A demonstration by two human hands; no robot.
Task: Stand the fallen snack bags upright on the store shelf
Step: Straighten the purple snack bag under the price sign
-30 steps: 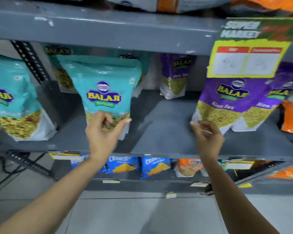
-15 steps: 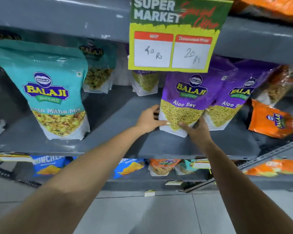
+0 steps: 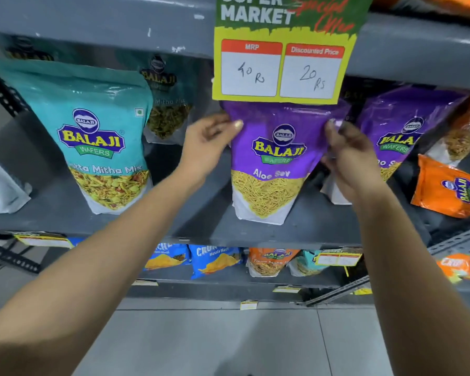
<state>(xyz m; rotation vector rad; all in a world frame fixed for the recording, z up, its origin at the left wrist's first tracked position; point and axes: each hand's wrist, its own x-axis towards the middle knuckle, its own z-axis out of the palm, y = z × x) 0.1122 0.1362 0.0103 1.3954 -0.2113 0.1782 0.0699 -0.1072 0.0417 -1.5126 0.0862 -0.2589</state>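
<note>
Half a second ago your hands were at the base of the purple Aloo Sev bag [image 3: 272,158]; they now grip its upper corners at centre frame. Your left hand [image 3: 209,145] pinches the top left edge, thumb on the front face. Your right hand [image 3: 347,161] is closed around the top right edge. The bag now faces front and stands upright on its white base on the shelf [image 3: 201,213], directly below the hanging price sign [image 3: 280,50]. Judgement: this bag is nearly corrected and needs only a release check. A second purple bag [image 3: 402,137] leans at centre right, and an orange bag [image 3: 448,191] at lower right appears to lie tilted; treat these as the remaining work. The teal bag [image 3: 101,142] at left stands upright.
</note>
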